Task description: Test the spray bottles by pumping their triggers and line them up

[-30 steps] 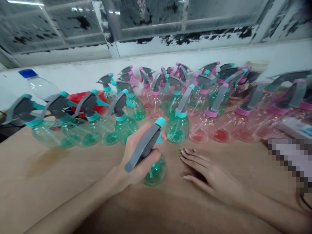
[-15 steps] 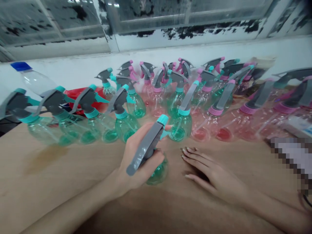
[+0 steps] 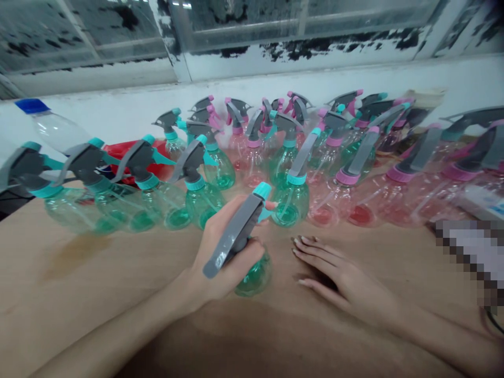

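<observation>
My left hand [image 3: 220, 252] is wrapped round the neck of a green spray bottle [image 3: 254, 273] with a grey trigger head and teal nozzle; the bottle stands on the wooden table [image 3: 118, 294]. One finger reaches round to the trigger side. My right hand [image 3: 338, 275] lies flat on the table just right of the bottle, fingers stretched out and holding nothing.
Behind the hands stand several green spray bottles [image 3: 200, 197] on the left and pink ones [image 3: 354, 202] on the right, packed up to the white wall. A clear bottle with a blue cap [image 3: 51, 126] and a red item [image 3: 126, 157] lie far left. A blurred patch [image 3: 472, 252] is at the right edge.
The held bottle and left hand have barely shifted; the view dropped slightly. The right hand stays flat in place.
</observation>
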{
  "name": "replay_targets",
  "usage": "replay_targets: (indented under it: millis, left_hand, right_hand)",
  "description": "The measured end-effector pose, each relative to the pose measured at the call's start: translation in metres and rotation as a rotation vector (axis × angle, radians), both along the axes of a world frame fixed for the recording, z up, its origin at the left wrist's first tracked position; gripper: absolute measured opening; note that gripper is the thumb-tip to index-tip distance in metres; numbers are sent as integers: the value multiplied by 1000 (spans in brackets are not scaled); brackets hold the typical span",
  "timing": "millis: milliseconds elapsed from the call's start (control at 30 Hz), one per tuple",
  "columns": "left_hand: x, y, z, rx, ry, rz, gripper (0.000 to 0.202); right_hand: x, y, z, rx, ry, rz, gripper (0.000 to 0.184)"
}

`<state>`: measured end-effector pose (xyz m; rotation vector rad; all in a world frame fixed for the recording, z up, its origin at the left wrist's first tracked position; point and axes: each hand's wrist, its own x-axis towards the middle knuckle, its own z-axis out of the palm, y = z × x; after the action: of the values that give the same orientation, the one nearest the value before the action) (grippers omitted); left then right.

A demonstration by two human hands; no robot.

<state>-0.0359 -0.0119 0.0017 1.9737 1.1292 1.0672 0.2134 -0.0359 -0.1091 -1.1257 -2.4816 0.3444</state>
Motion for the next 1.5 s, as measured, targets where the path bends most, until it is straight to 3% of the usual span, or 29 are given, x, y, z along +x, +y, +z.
replay_targets:
  millis: [200,367,567,800,1033,1500]
  left_hand:
    - [1,-2,3,-41,-4,-12,44]
    - [-1,2,-1,22,-35,-56,41]
    - [-4,4,-2,93,-19,-62,20]
    - [-2,3,2,95,2,-17,16]
    - [-1,2,-4,106,-39,-8,33]
    - [-1,1,-8,143,-82,-19,36]
  right_hand:
    - [0,0,1,-2,-3,-6,46]
    - [1,1,-2,34,-35,7,47]
    - [2,1,-3,58,-49,7,46]
    - [2,0,-3,69,-46,9,46]
    - [2,1,-5,63,-64,5,47]
    - [1,1,-4,43,-41,-2,47]
